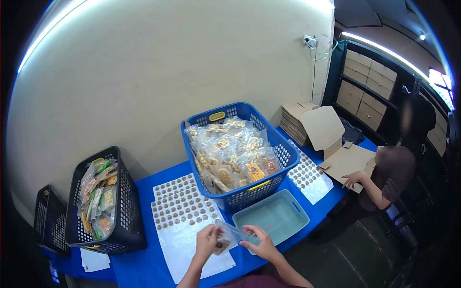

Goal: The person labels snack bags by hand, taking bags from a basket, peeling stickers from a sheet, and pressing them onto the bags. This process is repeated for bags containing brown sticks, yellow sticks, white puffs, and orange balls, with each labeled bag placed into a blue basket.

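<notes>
My left hand [208, 243] is closed around a small clear plastic bag [232, 233] with brownish contents in its lower part. A round brown sticker [221, 245] shows on the bag near my left fingers. My right hand [262, 244] is at the bag's other end, its thumb and fingers curved and apart around the clear edge; whether they touch the plastic is hard to make out. Both hands are above the front of the blue table, over sticker sheets [185, 213] with rows of round brown stickers. A shallow grey-green tray [298, 222] lies just beyond my right hand.
A blue basket [225, 200] piled with bagged snacks stands behind the tray. Dark baskets [129, 216] stand at left, one holding colourful packets. More stickers [312, 180] lie at right, near stacked cardboard [294, 122]. A co-worker [396, 168] handles an open cardboard box [348, 161].
</notes>
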A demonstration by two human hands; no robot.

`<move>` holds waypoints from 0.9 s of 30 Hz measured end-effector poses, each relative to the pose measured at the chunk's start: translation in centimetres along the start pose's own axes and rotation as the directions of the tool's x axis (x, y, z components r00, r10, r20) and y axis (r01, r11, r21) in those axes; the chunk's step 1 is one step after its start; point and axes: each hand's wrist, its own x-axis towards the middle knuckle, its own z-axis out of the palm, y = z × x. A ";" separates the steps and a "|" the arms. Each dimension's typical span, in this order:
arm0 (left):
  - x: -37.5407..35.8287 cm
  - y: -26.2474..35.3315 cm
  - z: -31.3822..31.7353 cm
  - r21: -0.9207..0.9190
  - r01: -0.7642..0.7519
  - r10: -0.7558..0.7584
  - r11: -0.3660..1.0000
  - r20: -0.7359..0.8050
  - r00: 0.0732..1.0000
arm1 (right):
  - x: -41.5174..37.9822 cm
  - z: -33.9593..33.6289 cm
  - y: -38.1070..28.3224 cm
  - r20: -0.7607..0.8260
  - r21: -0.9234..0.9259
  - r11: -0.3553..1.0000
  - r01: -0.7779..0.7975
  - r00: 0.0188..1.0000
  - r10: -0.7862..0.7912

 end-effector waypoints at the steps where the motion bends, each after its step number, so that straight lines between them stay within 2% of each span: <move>1: -0.1 0.7 1.3 0.109 -0.061 0.053 0.992 0.077 0.996 | 0.2 -0.9 0.3 -0.046 -0.090 0.993 0.070 0.996 -0.074; 2: -0.5 0.2 2.8 0.079 -0.100 0.088 0.992 0.149 0.985 | 0.1 -1.6 0.8 0.002 -0.183 0.977 0.106 0.994 -0.107; 4: -0.6 0.5 5.1 0.154 -0.210 0.162 0.965 0.277 0.947 | 0.3 -2.7 1.9 0.104 -0.359 0.914 0.189 0.981 -0.162; 5: -0.6 0.9 6.1 0.135 -0.103 0.068 0.986 0.238 0.969 | 0.4 -2.4 2.6 0.086 -0.254 0.950 0.183 0.982 -0.166; 8: 0.3 0.5 7.3 0.171 -0.101 0.074 0.980 0.156 0.985 | 0.6 -2.4 3.2 -0.009 -0.219 0.960 0.177 0.983 -0.184; 9: 0.5 1.3 7.6 0.203 -0.130 0.115 0.970 0.087 0.990 | 0.7 -2.3 2.8 -0.070 -0.190 0.963 0.192 0.976 -0.208; 12: 0.8 1.7 7.9 0.341 -0.220 0.277 0.914 -0.126 0.953 | 0.8 -2.7 2.3 -0.037 -0.110 0.982 0.152 0.987 -0.157; 14: 1.9 2.0 6.6 0.307 -0.146 0.244 0.940 -0.308 0.920 | 0.3 -2.8 2.7 0.027 -0.069 0.978 0.198 0.980 -0.197; 16: 3.2 1.0 4.3 0.096 -0.021 0.076 0.995 -0.619 0.782 | -0.9 -2.4 4.0 0.143 -0.076 0.964 0.255 0.960 -0.242; 18: 3.9 3.0 0.6 0.071 -0.084 0.110 0.994 -0.685 0.721 | -2.4 -2.3 5.6 0.221 0.021 0.989 0.148 0.964 -0.149; 20: 3.7 3.7 0.0 0.134 -0.070 0.137 0.988 -0.589 0.797 | -3.0 -2.9 7.0 0.258 0.167 0.986 0.019 0.964 -0.062; 21: 3.5 3.8 0.1 0.163 -0.063 0.142 0.985 -0.536 0.832 | -2.8 -3.7 7.5 0.236 0.128 0.991 0.039 0.969 -0.068; 22: 3.2 3.8 1.4 0.135 -0.047 0.105 0.990 -0.464 0.879 | -2.2 -4.5 6.7 0.158 0.118 0.991 0.065 0.984 -0.084; 24: 2.5 3.1 4.0 0.046 0.060 -0.050 0.997 -0.192 0.980 | -0.6 -6.4 4.0 -0.004 0.098 0.989 0.110 0.994 -0.110; 25: 2.2 1.9 5.7 0.000 0.150 -0.150 0.989 -0.057 0.987 | -0.2 -7.1 2.7 -0.025 -0.045 0.977 0.209 0.977 -0.210; 26: 1.9 3.1 7.3 0.027 0.147 -0.149 0.989 0.078 0.986 | 0.3 -7.8 1.3 -0.030 -0.191 0.935 0.300 0.950 -0.311; 27: 1.8 1.6 8.5 0.079 0.149 -0.164 0.986 0.229 0.960 | 0.3 -8.1 1.1 0.013 -0.263 0.893 0.365 0.927 -0.375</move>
